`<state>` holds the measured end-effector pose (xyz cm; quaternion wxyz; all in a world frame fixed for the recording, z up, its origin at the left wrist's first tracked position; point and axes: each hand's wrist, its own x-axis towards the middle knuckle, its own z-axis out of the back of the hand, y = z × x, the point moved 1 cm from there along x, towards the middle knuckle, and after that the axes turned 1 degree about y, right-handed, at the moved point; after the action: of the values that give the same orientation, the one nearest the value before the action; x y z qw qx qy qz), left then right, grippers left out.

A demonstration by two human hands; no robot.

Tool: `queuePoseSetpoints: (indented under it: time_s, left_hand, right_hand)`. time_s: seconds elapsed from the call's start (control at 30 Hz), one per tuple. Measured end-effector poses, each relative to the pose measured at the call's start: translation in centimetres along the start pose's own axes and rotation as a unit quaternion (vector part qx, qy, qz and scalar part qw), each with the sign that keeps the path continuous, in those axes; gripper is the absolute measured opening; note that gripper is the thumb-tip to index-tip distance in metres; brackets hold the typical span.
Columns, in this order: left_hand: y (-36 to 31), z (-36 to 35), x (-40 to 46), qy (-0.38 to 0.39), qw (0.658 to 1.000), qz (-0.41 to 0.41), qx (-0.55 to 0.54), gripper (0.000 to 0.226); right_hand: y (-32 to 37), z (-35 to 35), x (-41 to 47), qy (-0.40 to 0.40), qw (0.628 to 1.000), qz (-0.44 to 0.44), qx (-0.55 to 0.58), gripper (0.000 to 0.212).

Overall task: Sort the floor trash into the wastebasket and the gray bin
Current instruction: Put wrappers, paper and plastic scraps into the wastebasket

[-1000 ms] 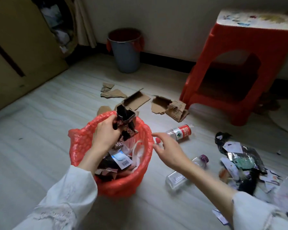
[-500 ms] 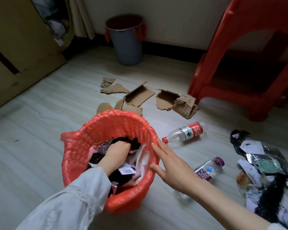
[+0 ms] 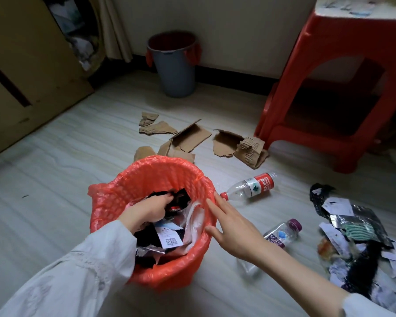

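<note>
Lower left: left hand [image 3: 150,210] deep in the red-lined wastebasket [image 3: 114,202], grip curled on a black wrapper [image 3: 181,197], likely packing it down. Center: right hand [image 3: 232,227], grip wide, fingers straight at the rim, seemingly steadying. Upper center: gray bin [image 3: 173,72] by the wall, cardboard scraps [image 3: 192,136] before it. Right: bottles [image 3: 252,186] and loose wrappers on the floor.

To your right stands a red plastic stool [image 3: 343,92] with a pale, patterned top, its legs on the light wood-grain floor [image 3: 62,161]. On your left a tan cabinet [image 3: 25,65] meets a beige curtain [image 3: 112,30] that hangs against the cream wall [image 3: 238,30].
</note>
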<state>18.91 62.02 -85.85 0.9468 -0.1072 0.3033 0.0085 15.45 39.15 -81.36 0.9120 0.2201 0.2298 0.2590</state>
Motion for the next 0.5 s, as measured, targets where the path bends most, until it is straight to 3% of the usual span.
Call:
queuePoseSetpoints:
  time_s: [0.27, 0.37, 0.5]
  left_hand:
    - [-2.0, 1.9, -5.7, -0.157, 0.987, -0.022, -0.032, 0.059]
    - [-4.7, 2.7, -7.9, -0.213, 0.973, -0.070, -0.057, 0.052]
    - [-10.9, 3.3, -10.5, -0.234, 0.953, -0.176, -0.076, 0.049]
  right_hand:
    - [1.4, 2.9, -3.2, -0.033, 0.999, 0.002, -0.016, 0.062]
    - [0.9, 4.5, -6.5, -0.026, 0.999, -0.033, -0.028, 0.061]
    - [-0.4, 7.0, -12.1, -0.021, 0.994, -0.099, -0.036, 0.060]
